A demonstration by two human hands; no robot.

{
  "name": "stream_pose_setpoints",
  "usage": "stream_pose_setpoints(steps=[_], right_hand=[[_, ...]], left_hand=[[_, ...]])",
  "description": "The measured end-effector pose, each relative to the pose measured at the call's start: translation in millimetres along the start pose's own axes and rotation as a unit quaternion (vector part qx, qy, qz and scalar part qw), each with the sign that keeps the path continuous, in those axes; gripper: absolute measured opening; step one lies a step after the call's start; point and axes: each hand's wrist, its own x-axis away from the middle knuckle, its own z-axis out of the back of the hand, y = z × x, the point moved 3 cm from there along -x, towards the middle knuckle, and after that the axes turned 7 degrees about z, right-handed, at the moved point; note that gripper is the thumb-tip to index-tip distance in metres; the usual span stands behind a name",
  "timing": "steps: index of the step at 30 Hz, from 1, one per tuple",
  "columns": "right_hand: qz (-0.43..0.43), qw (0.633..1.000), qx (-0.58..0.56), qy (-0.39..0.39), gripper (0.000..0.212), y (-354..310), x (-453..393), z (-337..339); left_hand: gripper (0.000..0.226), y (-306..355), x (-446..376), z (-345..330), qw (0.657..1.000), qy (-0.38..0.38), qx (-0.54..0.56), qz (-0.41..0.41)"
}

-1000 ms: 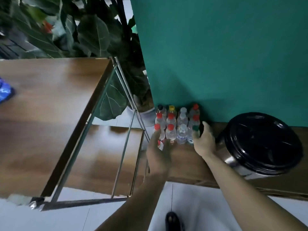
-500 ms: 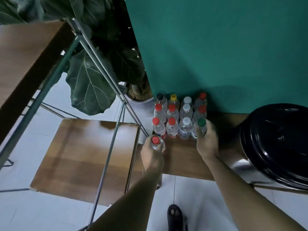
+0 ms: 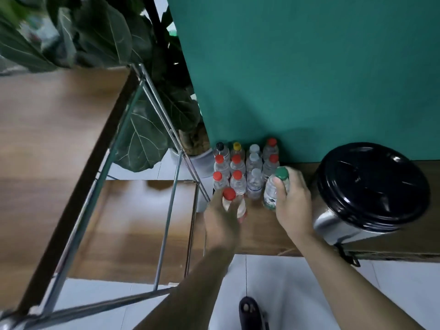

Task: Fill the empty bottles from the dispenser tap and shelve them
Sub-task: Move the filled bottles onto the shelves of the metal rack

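Bottles [image 3: 245, 167]: capped cluster on tabletop [image 3: 262, 236] against green wall. Left hand [image 3: 222, 220], fingers curled round red-capped bottle [image 3: 232, 202] at cluster's 6 o'clock; right hand [image 3: 291, 203], fingers gripping green-capped bottle [image 3: 273, 189] at 4 o'clock. Dispenser [image 3: 371, 189] at 3 o'clock.

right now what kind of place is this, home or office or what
Hard to say; likely a staged corner of an office or studio. A green backdrop hangs behind a low wooden bench with bottles and a steel dispenser, beside a metal-framed shelf and a potted plant.
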Motion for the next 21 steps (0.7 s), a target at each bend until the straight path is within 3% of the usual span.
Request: stream_pose_setpoints(steps=[6, 11, 17, 21], right_hand=[[0.034, 0.999, -0.016, 0.016, 0.033, -94, 1, 73], [0.092, 0.992, -0.059, 0.069, 0.016, -190, 2, 141], [0.146, 0.977, -0.107, 0.111, 0.008, -305, 8, 202], [0.184, 0.964, -0.149, 0.119, 0.011, -378, 10, 217]], left_hand=[[0.007, 92, 60, 46, 0.985, -0.051, 0.052, -0.156], [0.004, 174, 110, 88, 0.964, -0.063, 0.13, -0.222], [0.012, 266, 161, 162, 0.915, -0.087, 0.223, -0.324], [0.019, 305, 173, 222, 0.897, -0.101, 0.23, -0.364]])
